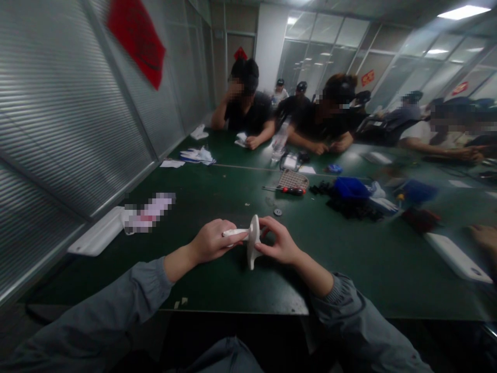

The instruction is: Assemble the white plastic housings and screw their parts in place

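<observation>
A white part with a flat, rounded disc (253, 243) and a stem sticking out to the left is held just above the green table (202, 199). My left hand (212, 242) is closed around the stem, thumb and forefinger lying along it. On the other side, my right hand (281, 243) pinches the disc near its edge, thumb in front and fingers behind. Its exact kind does not show. Beyond my hands lie a small round grey piece (277, 212) and a red-and-black screwdriver (293, 191).
A beige grid tray (294, 179) lies behind the screwdriver. Blue bins (351, 187) and black pieces stand to the right. White casings lie at far left (97, 231) and far right (458, 257). Gloves (197, 155) rest near the glass wall. Other people sit across the table.
</observation>
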Demonstrator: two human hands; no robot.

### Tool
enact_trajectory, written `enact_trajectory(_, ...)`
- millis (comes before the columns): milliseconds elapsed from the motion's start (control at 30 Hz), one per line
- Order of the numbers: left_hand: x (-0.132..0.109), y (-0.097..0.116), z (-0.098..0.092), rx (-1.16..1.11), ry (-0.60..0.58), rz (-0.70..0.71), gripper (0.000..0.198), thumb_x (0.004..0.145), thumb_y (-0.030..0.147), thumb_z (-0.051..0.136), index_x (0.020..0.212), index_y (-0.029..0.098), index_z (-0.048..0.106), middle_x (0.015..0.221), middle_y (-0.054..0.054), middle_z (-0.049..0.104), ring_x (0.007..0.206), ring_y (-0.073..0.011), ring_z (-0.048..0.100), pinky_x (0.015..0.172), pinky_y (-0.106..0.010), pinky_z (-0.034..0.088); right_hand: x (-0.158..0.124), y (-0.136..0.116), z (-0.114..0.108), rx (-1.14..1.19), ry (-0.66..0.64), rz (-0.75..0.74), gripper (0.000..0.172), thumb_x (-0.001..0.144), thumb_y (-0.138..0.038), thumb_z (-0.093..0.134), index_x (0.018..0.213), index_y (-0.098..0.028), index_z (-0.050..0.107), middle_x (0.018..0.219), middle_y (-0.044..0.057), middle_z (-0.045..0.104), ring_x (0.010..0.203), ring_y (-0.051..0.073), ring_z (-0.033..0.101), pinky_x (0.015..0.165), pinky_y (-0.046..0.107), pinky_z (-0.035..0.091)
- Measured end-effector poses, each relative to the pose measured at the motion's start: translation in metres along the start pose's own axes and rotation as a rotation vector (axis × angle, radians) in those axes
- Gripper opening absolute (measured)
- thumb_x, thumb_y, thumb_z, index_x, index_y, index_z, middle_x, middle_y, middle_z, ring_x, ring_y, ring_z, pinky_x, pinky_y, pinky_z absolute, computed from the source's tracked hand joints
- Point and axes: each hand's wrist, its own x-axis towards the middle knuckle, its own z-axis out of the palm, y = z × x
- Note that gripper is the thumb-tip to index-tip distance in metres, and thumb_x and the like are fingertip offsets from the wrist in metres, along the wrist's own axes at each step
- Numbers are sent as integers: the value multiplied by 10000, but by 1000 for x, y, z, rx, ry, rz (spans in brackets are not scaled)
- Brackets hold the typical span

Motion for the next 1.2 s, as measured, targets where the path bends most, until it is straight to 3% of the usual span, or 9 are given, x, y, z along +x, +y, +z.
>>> enact_trajectory(167, 4, 1, -5, 15, 15, 45, 370, 926, 258, 598, 1287, 220, 526, 898, -52, 669, 781, -180, 622, 693, -328, 483, 0, 1, 4, 136, -33, 113, 413, 876, -432, 658, 1207, -192, 600, 1010, 68, 606, 868, 187, 590, 714, 308, 529)
enact_trajectory(300, 4, -1, -7, -82, 50, -69, 261, 938, 321, 571, 1147, 168, 603, 782, -36, 671, 675, -162, 614, 653, -314, 475, 0, 1, 2, 41, -19, 54, 478, 815, -397, 726, 1223, -198, 579, 1031, 72, 589, 893, 199, 574, 740, 324, 523)
enact_trajectory(433, 0, -7, -6, -135, 65, -209, 233, 941, 325, 579, 1107, 167, 621, 880, -53, 712, 706, -160, 639, 663, -302, 492, -1, 5, -1, 57, 67, 46, 504, 818, -381, 729, 1260, -216, 552, 1120, 90, 571, 988, 223, 578, 777, 333, 539)
enact_trajectory(600, -2, -6, 1, -247, 64, -282, 369, 936, 291, 603, 1288, 206, 532, 1106, -77, 701, 930, -177, 682, 786, -313, 548, -4, 16, 3, 252, 71, 143, 472, 878, -409, 673, 1298, -234, 547, 1197, 89, 589, 1086, 243, 599, 879, 369, 546)
enact_trajectory(833, -1, -1, 2, -136, 10, -138, 409, 919, 258, 616, 1305, 201, 492, 1030, -70, 709, 910, -202, 679, 753, -341, 536, -4, 17, 4, 215, 31, 154, 461, 877, -416, 677, 1281, -219, 574, 1156, 87, 615, 1052, 235, 610, 872, 370, 544)
enact_trajectory(967, -1, 0, 1, -78, 12, -153, 459, 914, 295, 619, 1318, 152, 454, 1102, -122, 692, 875, -208, 674, 737, -349, 540, -3, 14, 4, 189, 4, 145, 466, 874, -419, 680, 1278, -215, 573, 1152, 88, 614, 1048, 233, 609, 859, 371, 546)
enact_trajectory(1200, 5, 1, -5, -5, -19, -80, 298, 921, 183, 560, 1215, 170, 516, 1021, -87, 694, 917, -210, 669, 736, -337, 512, -3, 13, 5, 155, 0, 145, 465, 873, -422, 681, 1268, -202, 572, 1133, 86, 608, 1006, 217, 606, 824, 352, 551)
